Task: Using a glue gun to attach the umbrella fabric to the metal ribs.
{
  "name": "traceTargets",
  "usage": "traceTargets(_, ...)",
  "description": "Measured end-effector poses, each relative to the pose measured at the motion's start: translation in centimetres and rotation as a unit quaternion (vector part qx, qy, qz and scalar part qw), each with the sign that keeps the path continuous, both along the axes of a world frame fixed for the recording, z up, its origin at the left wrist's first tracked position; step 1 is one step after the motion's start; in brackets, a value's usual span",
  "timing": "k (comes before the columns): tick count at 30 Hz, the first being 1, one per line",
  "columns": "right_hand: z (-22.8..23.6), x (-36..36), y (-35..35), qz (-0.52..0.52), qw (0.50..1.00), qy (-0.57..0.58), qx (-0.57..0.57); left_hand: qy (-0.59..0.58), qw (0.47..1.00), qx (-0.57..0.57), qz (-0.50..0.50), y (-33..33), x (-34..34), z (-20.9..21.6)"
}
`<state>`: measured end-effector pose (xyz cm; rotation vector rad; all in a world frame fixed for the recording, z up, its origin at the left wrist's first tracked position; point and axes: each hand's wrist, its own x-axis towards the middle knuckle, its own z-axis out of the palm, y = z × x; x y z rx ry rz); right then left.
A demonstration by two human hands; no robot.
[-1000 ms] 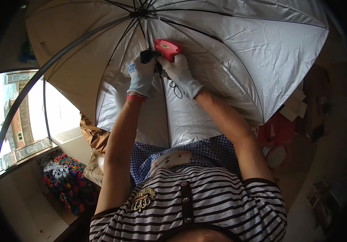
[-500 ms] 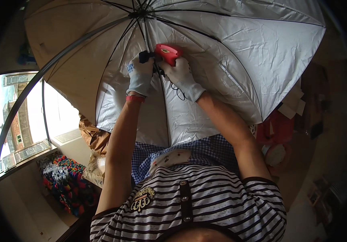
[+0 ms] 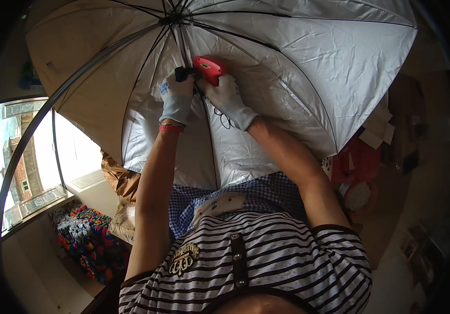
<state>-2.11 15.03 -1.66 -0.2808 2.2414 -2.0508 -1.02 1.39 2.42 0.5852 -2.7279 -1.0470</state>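
Note:
A large open umbrella (image 3: 287, 68) with a silvery inner lining spreads before me, its dark ribs meeting at a hub (image 3: 172, 20). My left hand (image 3: 177, 98), in a white knit glove, is closed at a rib below the hub. A small black piece (image 3: 183, 74), perhaps fabric, sticks out above its fingers. Close on its right, my gloved right hand (image 3: 224, 97) grips a red handheld tool (image 3: 209, 68) with a small yellowish label; its exact kind I cannot tell. The tool's left end points toward the black piece. Thin black cord loops (image 3: 224, 119) hang below the right hand.
The umbrella's long dark shaft (image 3: 52, 104) curves down along the left, near a bright window (image 3: 31, 152). Multicoloured bundles (image 3: 86, 238) and brown wrapping (image 3: 120, 178) lie at lower left. Blue checked cloth (image 3: 266, 193) covers my lap. A red stool-like object (image 3: 358, 167) stands at right.
Both hands, the red tool and the umbrella appear shifted slightly left in view. The right hand still grips the tool, and the left stays closed by the rib.

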Motion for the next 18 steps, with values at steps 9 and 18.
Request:
traceTargets(9, -1.2, -2.2, 1.3, 0.076, 0.979, -0.161, -0.101, 0.057, 0.998, 0.027, -0.007, -0.1, -0.2, -1.2)
traceTargets(18, -6.1, -6.6, 2.7, 0.348, 0.862, -0.231, -0.287, 0.019, 0.992, 0.119, 0.039, -0.2, 0.0, -0.4)
